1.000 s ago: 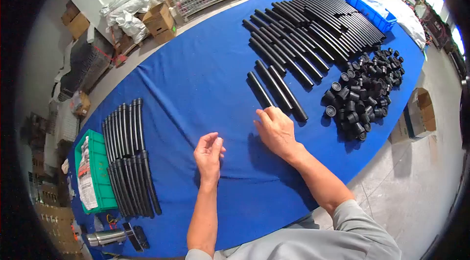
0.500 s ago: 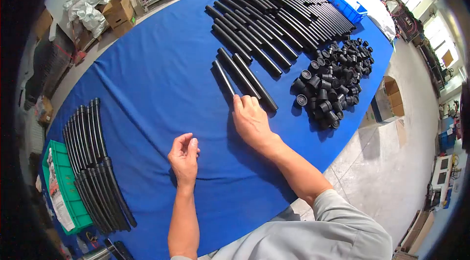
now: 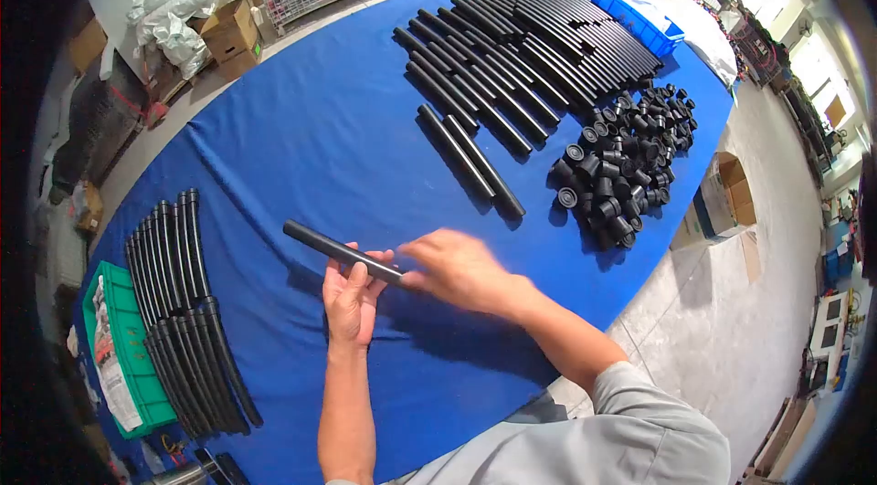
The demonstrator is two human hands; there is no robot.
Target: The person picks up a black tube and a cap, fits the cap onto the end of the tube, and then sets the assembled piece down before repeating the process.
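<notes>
My left hand (image 3: 351, 300) grips a black tube (image 3: 315, 237) near its middle, thumb across the top and fingers beneath. The tube is held over the blue cloth, slanting from upper left to lower right. At its lower right end is my right hand (image 3: 457, 273), smeared by motion, with the thumb side right at the tube's end. Farther out, two more black tubes (image 3: 470, 161) lie side by side on the cloth. To their right is a heap of black round caps (image 3: 621, 161).
Rows of black tubes (image 3: 539, 37) cover the table's far side, next to a blue crate (image 3: 639, 17). Tubes with capped ends (image 3: 187, 311) lie at left beside a green crate (image 3: 137, 357). An open cardboard box (image 3: 722, 197) stands on the floor at right.
The nearest tube of a group of three has been picked up and brought left and closer. My left hand has closed on it; my right hand has moved back towards me with it.
</notes>
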